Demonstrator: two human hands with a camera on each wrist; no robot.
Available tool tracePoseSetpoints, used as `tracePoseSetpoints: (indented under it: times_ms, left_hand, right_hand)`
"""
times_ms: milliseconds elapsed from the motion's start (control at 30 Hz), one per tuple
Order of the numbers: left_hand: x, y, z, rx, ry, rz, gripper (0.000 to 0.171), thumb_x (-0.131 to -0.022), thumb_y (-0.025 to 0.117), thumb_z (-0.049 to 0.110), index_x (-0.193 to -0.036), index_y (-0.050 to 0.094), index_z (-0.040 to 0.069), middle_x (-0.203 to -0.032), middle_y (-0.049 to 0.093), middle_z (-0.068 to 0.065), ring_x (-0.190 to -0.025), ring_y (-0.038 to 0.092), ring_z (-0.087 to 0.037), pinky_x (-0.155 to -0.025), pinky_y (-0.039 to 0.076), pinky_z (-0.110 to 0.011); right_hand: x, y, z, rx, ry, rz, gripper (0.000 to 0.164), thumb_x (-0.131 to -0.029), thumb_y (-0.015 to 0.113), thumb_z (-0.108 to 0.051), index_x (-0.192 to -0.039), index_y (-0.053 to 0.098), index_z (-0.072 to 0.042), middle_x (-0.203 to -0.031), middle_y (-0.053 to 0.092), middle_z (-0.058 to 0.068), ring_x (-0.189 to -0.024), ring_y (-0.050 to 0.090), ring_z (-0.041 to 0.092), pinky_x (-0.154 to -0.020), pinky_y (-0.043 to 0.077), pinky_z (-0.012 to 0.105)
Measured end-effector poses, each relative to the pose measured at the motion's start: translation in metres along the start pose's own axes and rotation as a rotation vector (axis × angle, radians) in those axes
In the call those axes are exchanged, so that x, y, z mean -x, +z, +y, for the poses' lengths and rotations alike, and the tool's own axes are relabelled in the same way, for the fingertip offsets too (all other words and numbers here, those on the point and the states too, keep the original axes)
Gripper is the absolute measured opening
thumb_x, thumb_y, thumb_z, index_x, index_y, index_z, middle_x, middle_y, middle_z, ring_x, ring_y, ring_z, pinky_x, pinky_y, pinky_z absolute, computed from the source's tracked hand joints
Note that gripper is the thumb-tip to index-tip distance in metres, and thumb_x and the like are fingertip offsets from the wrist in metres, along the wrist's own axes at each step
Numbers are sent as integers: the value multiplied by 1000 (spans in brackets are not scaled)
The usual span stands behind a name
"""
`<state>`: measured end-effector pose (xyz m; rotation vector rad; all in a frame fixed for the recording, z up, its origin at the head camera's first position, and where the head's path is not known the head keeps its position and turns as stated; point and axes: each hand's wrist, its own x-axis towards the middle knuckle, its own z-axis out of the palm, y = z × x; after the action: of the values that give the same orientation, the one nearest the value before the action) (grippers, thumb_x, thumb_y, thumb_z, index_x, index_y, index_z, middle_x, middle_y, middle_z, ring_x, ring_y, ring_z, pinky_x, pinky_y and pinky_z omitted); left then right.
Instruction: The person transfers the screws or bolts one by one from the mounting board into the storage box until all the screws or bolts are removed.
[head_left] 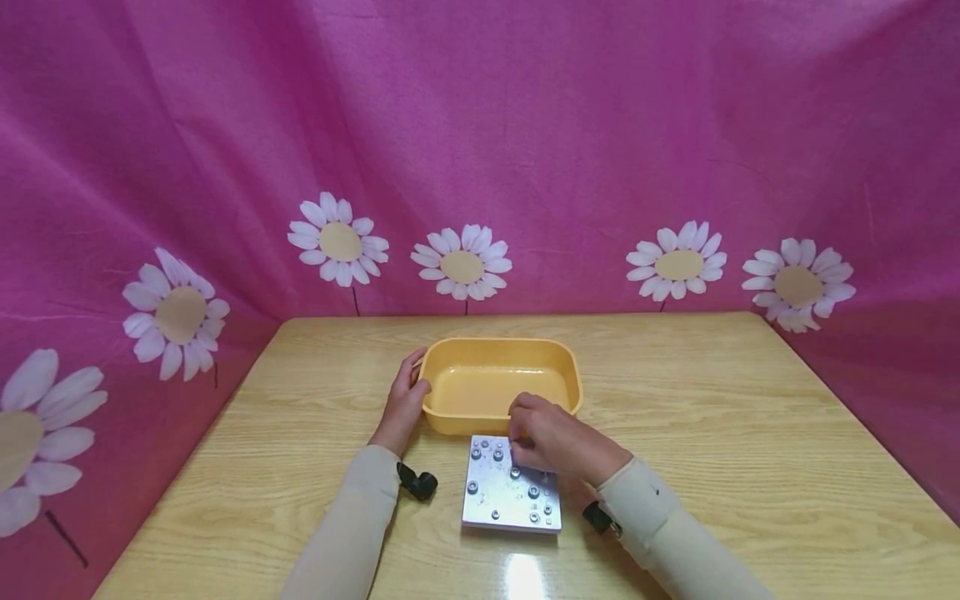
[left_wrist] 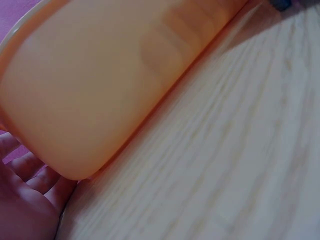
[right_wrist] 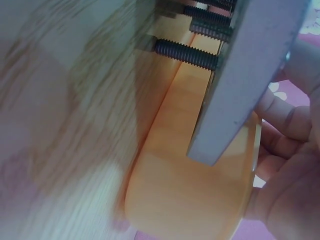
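Observation:
A yellow plastic basin (head_left: 480, 425) stands on the table, and my left hand (head_left: 402, 402) holds its left end, thumb at the rim and fingers along the outer wall. In front of it lies a silver metal plate (head_left: 498, 492) with several socket-head bolts (head_left: 533, 492) set in it. My right hand (head_left: 551, 433) is over the plate's far right part, thumb and fingertips curled together and pinching at a bolt that they mostly hide. Seen from the right wrist, threaded shanks (right_wrist: 185, 54) stick out below the plate, and curled fingers (right_wrist: 285, 115) meet its upper face.
The wooden table (head_left: 675, 400) reaches back to a pink cloth (head_left: 525, 150) printed with daisies. A black wrist camera (head_left: 417, 482) sits at the left cuff and another (head_left: 597, 517) at the right cuff. Light glares on the table before the plate.

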<state>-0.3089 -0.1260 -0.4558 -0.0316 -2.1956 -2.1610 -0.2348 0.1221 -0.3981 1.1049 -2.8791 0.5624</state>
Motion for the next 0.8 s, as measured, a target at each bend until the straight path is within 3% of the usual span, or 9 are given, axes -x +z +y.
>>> tracePoseSetpoints:
  times_ms: [267,467,800]
  left_hand:
    - [16,0,29,1,-39,-48,63,-89,42,1,-151,30,12,-148,40,-15,-133,41,-29,-107,38,-41]
    - [1,-3,4,20,-35,-37,63,-90,43,5,-150,32,20,-148,40,-11,-133,42,-26,-107,37,-40]
    - [1,0,2,-3,-19,1,61,-88,44,6,-147,36,22,-144,45,-8,-128,46,-25,-103,42,-42]
  right_hand:
    - [0,-1,0,24,-26,22,4,-87,68,-23,-86,69,-19,-101,55,-6,-89,51,9,-82,50,24]
    - [0,-2,-1,51,-26,19,7,-87,70,-23,-92,73,-18,-105,57,-4,-92,53,10,-87,51,26]
    - [1,-3,-2,137,-109,65,15,-83,75,-17,-97,78,-11,-112,63,5,-101,57,17,-91,51,30]
